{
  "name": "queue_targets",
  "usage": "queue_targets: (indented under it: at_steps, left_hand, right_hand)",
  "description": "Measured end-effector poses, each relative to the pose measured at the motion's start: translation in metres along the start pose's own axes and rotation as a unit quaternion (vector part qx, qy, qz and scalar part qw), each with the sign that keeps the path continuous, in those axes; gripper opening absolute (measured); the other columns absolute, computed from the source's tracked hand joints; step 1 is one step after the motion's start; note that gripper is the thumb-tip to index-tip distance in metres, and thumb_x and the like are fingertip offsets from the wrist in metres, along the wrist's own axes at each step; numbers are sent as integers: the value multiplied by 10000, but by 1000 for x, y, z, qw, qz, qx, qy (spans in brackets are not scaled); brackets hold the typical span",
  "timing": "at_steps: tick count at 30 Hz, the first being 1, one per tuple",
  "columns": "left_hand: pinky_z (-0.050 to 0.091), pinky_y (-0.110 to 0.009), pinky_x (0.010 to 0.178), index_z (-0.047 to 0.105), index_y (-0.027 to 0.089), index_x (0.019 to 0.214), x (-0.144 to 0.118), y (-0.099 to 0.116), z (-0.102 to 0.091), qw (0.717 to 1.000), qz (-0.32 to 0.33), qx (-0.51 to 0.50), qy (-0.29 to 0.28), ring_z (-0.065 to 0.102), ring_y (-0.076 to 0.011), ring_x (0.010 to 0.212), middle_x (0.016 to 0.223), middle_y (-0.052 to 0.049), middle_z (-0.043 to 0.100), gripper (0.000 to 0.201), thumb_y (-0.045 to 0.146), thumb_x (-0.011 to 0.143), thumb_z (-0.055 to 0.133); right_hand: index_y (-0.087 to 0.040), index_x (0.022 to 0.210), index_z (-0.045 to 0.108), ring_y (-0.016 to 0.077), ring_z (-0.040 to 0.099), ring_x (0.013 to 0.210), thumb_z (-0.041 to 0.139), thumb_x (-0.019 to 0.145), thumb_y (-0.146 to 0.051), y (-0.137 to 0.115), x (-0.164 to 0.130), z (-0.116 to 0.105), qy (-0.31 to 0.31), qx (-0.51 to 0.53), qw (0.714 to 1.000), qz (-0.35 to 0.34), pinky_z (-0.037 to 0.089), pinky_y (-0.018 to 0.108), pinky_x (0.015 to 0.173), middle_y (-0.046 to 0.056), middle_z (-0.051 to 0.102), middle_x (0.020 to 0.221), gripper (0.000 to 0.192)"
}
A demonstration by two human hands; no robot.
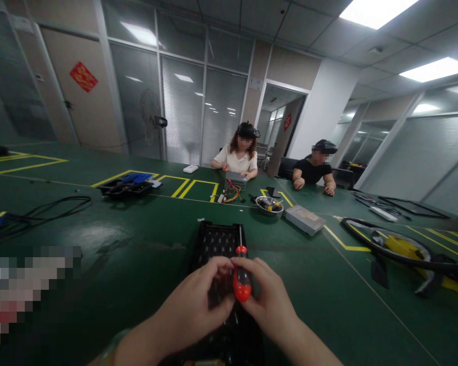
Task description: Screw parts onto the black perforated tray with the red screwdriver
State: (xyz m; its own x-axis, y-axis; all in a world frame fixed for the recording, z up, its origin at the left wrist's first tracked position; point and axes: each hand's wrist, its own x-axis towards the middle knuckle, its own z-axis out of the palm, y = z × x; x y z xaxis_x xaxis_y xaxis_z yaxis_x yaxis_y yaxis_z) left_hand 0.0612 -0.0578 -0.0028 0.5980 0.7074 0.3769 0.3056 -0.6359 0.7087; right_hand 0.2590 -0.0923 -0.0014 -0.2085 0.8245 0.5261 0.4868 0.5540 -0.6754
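Both my hands meet over a black tool case [217, 239] lying open on the green table [137, 264]. A screwdriver with a red and black handle [241, 284] points away from me, its thin metal shaft over the case. My right hand [269, 300] grips the handle from the right. My left hand [202, 300] closes on it from the left, fingertips touching the handle. The near part of the case is hidden under my hands and wrists.
Two people sit at the far side of the table, one by a grey box with coloured wires [234, 180]. A metal bowl [269, 206], a flat grey drive [304, 219], a black tray [126, 187], cables [49, 208] and a black-yellow frame [404, 249] lie around.
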Motion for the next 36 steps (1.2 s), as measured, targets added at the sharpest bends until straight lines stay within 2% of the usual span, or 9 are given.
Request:
queue_targets:
  at_steps: [2,6,9,11,15,20,24,31,36]
  left_hand:
    - [500,-301,877,465,273,1268,-1,-2,1,999,15,43,29,615,-157,968,1093,3,634,438,264,867,641]
    - [501,-319,798,541,265,1155,-1,-5,-2,990,52,113,65,592,-163,870,972,4,613,308,341,883,665]
    - [481,-339,846,555,313,1206,0,-4,-5,979,126,154,38,583,-172,937,1029,2,622,284,272,931,611]
    - [469,-345,858,556,351,1243,0,-3,-5,973,149,177,6,578,-174,948,1025,10,629,303,258,955,577]
    - [458,-355,879,578,355,1234,1,-3,-5,973,128,191,-31,569,-179,967,1012,9,626,277,278,968,560]
    - [453,-350,904,617,279,1143,5,-4,-6,977,93,185,-50,561,-182,1005,1078,-5,617,233,185,933,579]
    - [450,-354,923,617,272,1117,7,-4,-7,975,76,192,-79,563,-191,1034,1118,-7,609,244,148,911,578]
    - [461,-368,877,603,270,1035,4,-4,-7,965,38,221,-139,584,-208,992,1118,1,585,229,125,858,599]
    - [465,-333,852,601,287,1048,4,-10,-3,964,29,206,-163,608,-185,959,1155,19,570,254,119,858,611]
  right_hand:
    - [-354,1329,560,174,587,1058,602,765,-26,3,0,0,-13,-12,1000,1,472,293,921,-4,635,1173,655]
    - [-348,1342,552,173,595,1115,591,732,10,5,0,2,-28,-33,999,11,469,312,977,-13,643,1247,709]
    - [-341,1335,565,182,583,1175,587,736,12,6,0,5,-33,-56,998,17,460,346,1025,-12,632,1295,696]
    - [-338,1328,581,195,563,1221,590,746,8,8,0,7,-36,-80,996,24,449,376,1053,-5,626,1316,677]
    - [-317,1316,607,223,527,1282,619,765,-17,12,0,10,-45,-124,990,43,433,419,1081,10,646,1299,627]
    - [-310,1310,614,222,487,1318,591,786,-9,11,0,13,-63,-153,984,68,404,423,1111,-3,631,1323,605]
    - [-345,1308,612,212,468,1331,553,814,3,10,0,13,-81,-176,977,86,360,425,1142,-26,617,1341,607]
    - [-397,1304,606,197,480,1320,537,856,-9,17,-1,14,-132,-199,969,64,245,444,1190,-42,670,1265,596]
    - [-380,1240,656,202,506,1280,549,885,-53,20,-2,13,-153,-213,962,74,221,441,1184,-34,719,1153,495]
